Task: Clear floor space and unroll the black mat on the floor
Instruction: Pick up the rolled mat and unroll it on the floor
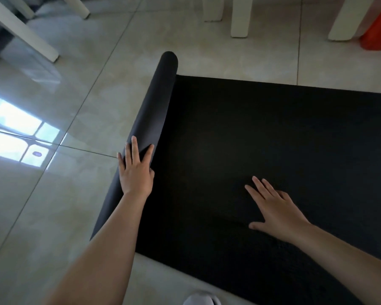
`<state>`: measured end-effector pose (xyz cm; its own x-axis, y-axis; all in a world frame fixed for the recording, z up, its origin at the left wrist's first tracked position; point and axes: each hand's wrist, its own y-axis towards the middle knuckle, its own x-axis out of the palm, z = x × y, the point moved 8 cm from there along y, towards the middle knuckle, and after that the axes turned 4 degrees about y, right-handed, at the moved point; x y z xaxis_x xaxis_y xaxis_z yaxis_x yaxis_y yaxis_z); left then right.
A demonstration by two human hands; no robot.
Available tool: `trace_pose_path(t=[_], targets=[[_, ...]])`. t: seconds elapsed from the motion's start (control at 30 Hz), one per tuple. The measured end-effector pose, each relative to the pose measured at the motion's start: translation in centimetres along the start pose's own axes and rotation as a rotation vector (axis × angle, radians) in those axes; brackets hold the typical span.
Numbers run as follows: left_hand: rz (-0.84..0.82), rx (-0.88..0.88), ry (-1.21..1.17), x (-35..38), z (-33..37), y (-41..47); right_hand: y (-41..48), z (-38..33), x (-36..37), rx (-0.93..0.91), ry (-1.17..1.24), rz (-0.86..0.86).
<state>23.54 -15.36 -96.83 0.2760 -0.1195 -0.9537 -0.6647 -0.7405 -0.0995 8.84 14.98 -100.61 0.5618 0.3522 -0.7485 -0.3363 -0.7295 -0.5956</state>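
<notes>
On black mat (262, 133) left hand (135, 172); right hand (273, 208) flat

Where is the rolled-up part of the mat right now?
In the head view the roll lies left of centre on the tiled floor, along the left edge of the unrolled black mat, with the left hand resting on it.

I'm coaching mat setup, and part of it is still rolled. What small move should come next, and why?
Probably push the roll a little further left with the left hand, which rests on it, while the right hand pins the flat part of the mat. Bare floor lies beside the roll.
</notes>
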Motion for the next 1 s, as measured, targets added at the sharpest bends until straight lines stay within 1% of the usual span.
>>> trace_pose_path(t=[0.07,0.17,0.23,0.3,0.37,0.43,0.53,0.6,0.67,0.73,0.87,1.0], targets=[[0.021,0.014,0.045,0.3,-0.9,0.2,0.4,-0.6,-0.3,-0.002,-0.011,0.004],[0.016,0.104,0.254,1.2,-1.0,-0.1,1.3,-2.0,-0.6,-0.023,-0.044,-0.036],[-0.005,0.130,0.352,1.8,-1.7,0.0,2.1,-3.3,-0.8,-0.001,-0.003,-0.057],[-0.008,0.073,0.386,2.1,-3.5,0.4,3.3,-5.0,-1.6,0.011,0.054,-0.024],[0.008,-0.012,0.384,2.1,-5.7,1.0,4.7,-6.9,-2.6,-0.018,0.093,0.012],[0.022,-0.068,0.359,2.1,-8.2,1.7,6.3,-9.4,-3.2,-0.071,0.093,-0.009],[0.047,-0.044,0.361,2.4,-10.2,2.6,8.1,-12.1,-3.7,-0.114,0.087,-0.055],[0.068,0.015,0.392,3.0,-10.5,2.7,9.1,-13.3,-4.0,-0.115,0.089,-0.079],[0.067,0.032,0.407,3.8,-10.8,2.5,9.9,-14.4,-4.5,-0.116,0.074,-0.100],[0.038,-0.008,0.385,4.7,-11.6,2.3,10.6,-15.6,-4.9,-0.133,0.039,-0.096],[-0.070,-0.080,0.272,6.7,-13.2,2.7,12.2,-18.0,-5.1,-0.164,-0.038,-0.120],[-0.195,-0.116,-0.005,7.7,-14.3,2.9,14.0,-20.3,-5.3,-0.166,-0.069,-0.156]])
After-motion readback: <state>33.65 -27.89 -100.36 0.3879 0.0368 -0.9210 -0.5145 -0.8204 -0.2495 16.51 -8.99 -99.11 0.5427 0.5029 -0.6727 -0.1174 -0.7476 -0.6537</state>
